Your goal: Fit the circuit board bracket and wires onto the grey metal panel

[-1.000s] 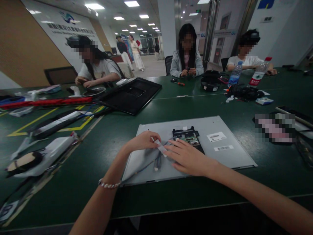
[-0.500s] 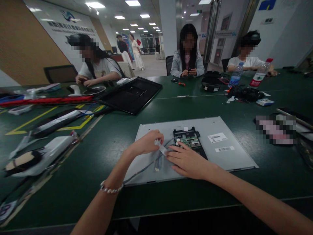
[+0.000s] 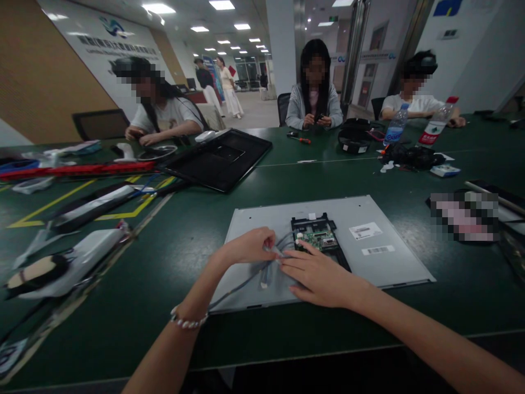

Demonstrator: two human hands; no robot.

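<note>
A grey metal display panel lies flat on the green table before me. Fixed to it are a black plastic frame and a green circuit board. My left hand is closed in a pinch on a strip of clear tape above the panel's left half. My right hand rests over the panel with fingers stretched out, their tips at the tape and partly covering the board. A grey cable runs from under the tape to the panel's near left edge.
A black monitor cover lies beyond the panel, and a screwdriver farther back. Two bottles stand at the back right. Tools and white parts are on the left. Several people sit or stand beyond.
My left hand has lowered slightly, and the tape that stood up from its fingers now lies lower, near the right fingertips. My right hand has hardly moved.
</note>
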